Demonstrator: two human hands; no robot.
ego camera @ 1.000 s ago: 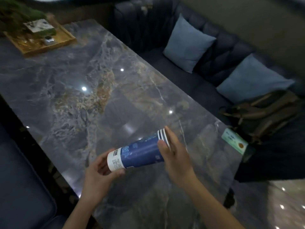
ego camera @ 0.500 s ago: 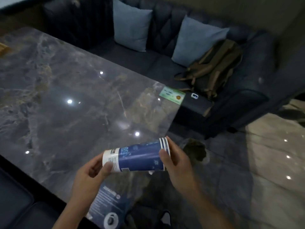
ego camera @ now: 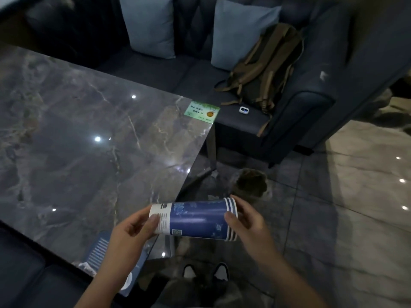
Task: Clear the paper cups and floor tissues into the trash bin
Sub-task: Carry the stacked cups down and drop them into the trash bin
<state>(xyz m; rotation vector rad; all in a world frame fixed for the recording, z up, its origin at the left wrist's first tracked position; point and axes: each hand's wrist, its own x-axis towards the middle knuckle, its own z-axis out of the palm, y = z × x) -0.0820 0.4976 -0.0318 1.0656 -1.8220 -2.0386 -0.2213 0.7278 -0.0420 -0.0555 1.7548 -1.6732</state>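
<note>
Paper cups point(ego camera: 195, 218), nested and lying sideways, stay clasped at both ends by the left hand point(ego camera: 131, 230) and right hand point(ego camera: 246, 221), now past the table point(ego camera: 89, 141) edge toward 3 o'clock, suggesting bin-seeking.

Both hands raised, facing each other

Left hand point(ego camera: 131, 230) and right hand point(ego camera: 249, 221) curl inward (thumbs nearest), forearms converging from below.
</note>
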